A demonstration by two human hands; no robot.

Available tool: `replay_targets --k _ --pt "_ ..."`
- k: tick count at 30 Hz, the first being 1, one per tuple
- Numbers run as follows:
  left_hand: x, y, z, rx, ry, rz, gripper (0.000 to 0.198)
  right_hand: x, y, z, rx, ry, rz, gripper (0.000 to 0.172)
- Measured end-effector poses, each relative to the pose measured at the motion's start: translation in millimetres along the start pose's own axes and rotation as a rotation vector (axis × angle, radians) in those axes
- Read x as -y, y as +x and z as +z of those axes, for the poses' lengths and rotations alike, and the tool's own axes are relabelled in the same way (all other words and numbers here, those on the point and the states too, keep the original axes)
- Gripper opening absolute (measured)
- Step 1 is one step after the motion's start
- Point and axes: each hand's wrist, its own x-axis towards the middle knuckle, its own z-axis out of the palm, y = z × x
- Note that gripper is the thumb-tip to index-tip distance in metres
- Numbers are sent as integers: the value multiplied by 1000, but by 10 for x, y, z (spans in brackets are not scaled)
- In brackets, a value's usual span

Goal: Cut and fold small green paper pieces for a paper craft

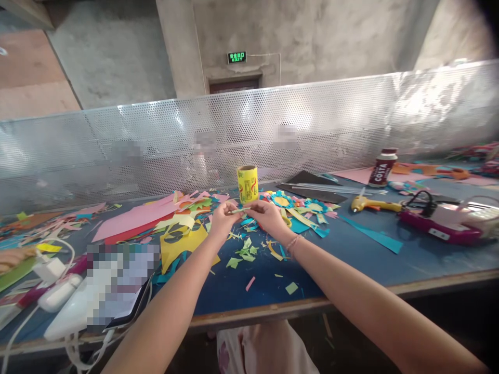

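Observation:
Over the blue table, both hands meet just in front of an upright yellow roll [248, 185]. My left hand [225, 219] pinches one end of a small pale green paper piece [238, 210]. The fingers of my right hand [268, 215] are closed on its other end. Below the hands, light green paper scraps [246, 251] lie on the table. A yellow sheet with cut-outs [177, 248] is beside my left forearm. Paper flowers in blue and yellow [281, 200] lie just beyond my right hand.
Pink paper [136, 217] lies at the left, near a tablet [136, 298] and white cables. On the right are a yellow glue gun [374, 204], a brown bottle [383, 169] and a magenta power strip [440, 228]. A perforated metal screen [156, 150] runs behind the table [351, 254].

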Motion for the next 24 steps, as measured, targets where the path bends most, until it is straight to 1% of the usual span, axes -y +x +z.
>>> replay_targets --k 4,8,11,14,19,24 --pt "16 6 2 -6 5 43 36 11 3 5 1 66 50 28" --pt "26 12 0 -18 33 59 34 40 8 2 -8 69 114 26" --pt "28 17 -4 -38 18 7 31 54 5 4 -21 89 130 25" --pt "20 19 -6 -23 -43 -43 29 52 1 8 -28 150 169 24" --pt "5 9 3 -33 -112 -76 28 30 7 4 -37 242 223 24" --pt "0 1 9 -37 -120 -88 27 71 2 -2 -19 253 237 25"
